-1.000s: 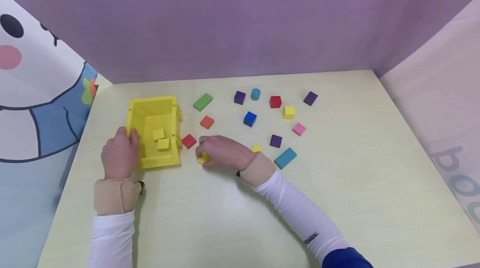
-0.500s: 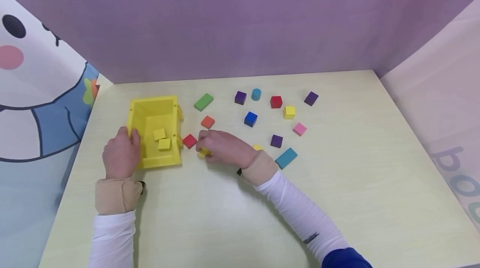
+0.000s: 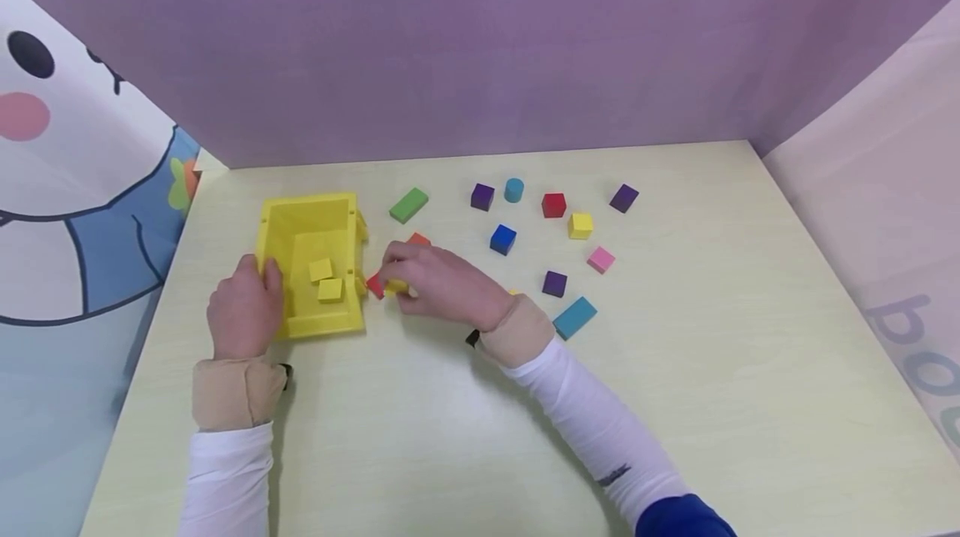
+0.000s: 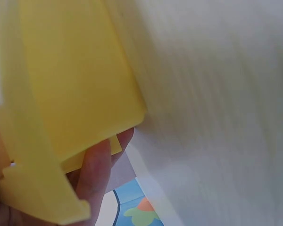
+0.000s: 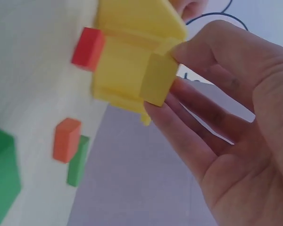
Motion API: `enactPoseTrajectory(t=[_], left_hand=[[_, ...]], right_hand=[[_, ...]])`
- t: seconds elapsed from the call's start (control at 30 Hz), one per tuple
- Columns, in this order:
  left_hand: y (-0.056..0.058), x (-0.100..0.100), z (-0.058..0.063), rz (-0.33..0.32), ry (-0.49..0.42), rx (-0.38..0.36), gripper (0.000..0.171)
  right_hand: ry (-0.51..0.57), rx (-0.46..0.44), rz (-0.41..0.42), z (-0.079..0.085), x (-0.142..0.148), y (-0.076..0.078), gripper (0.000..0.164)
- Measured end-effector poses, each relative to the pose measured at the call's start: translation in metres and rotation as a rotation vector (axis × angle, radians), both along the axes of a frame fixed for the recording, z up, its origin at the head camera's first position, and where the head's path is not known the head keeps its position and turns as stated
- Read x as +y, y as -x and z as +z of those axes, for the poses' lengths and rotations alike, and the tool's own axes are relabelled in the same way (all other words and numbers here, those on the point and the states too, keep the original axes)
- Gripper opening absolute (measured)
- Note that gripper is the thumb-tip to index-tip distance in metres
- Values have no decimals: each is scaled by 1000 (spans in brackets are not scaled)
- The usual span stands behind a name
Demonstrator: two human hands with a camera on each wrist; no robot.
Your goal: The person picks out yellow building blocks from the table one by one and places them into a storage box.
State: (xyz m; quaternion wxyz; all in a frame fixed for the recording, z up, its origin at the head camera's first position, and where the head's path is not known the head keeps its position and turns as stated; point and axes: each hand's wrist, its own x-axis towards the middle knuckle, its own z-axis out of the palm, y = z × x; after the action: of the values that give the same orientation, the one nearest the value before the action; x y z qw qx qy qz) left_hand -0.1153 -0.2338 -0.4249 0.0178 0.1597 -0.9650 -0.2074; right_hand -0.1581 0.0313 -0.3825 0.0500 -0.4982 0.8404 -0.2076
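Observation:
My left hand (image 3: 243, 312) grips the near-left wall of a yellow plastic bin (image 3: 322, 325), its thumb along the inner side. In the left wrist view, the fingers show behind the bin wall (image 4: 75, 84). Two yellow blocks (image 3: 330, 291) lie inside. Just right of the bin, my right hand (image 3: 450, 285) pinches another yellow block (image 5: 159, 79) between thumb and fingertips, off the table. Beside that block, a red block (image 5: 87, 49) lies on the table, partly hidden in the head view. An orange block (image 3: 419, 238) peeks out behind the right hand.
Toward the back lies a green block (image 3: 408, 205). Several loose pieces spread rightward: a blue cube (image 3: 503, 239), a blue cylinder (image 3: 513, 190), a yellow cube (image 3: 580, 226), a pink block (image 3: 601, 259), a teal block (image 3: 575, 318). A purple wall (image 3: 480, 53) rises behind the table.
My right hand has raised the yellow block from the table and moved left with it, now partly covering the red and orange blocks. The left hand keeps its grip on the bin.

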Motion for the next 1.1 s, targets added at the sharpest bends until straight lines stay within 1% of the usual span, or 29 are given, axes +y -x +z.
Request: enactPoseTrajectory(t=[0.2,0.33,0.47,0.6,0.7,0.9,1.1], left_hand=[[-2,-3,1,-4,-9,-20,49],[-3,-3,1,3,-16,-24,48],[-3,-4,-2,9,-9,-14,48],[-1,-4,-3,13,9,21,48],[0,-3,-3,12,14,44,47],[-1,-3,-4,7,7,36,46],[-1,-2,-4,2,15,45,46]], right_hand=[[89,32,-1,12,-17,-1,22],[114,63,20,19,-30,-3,24],[79,92,51,26,-44,-4,24],[26,109,69,29,-58,-2,25],[-7,109,71,27,-68,2,25],[-80,120,92,12,-90,5,25],[-133,66,112,-1,-105,5,22]])
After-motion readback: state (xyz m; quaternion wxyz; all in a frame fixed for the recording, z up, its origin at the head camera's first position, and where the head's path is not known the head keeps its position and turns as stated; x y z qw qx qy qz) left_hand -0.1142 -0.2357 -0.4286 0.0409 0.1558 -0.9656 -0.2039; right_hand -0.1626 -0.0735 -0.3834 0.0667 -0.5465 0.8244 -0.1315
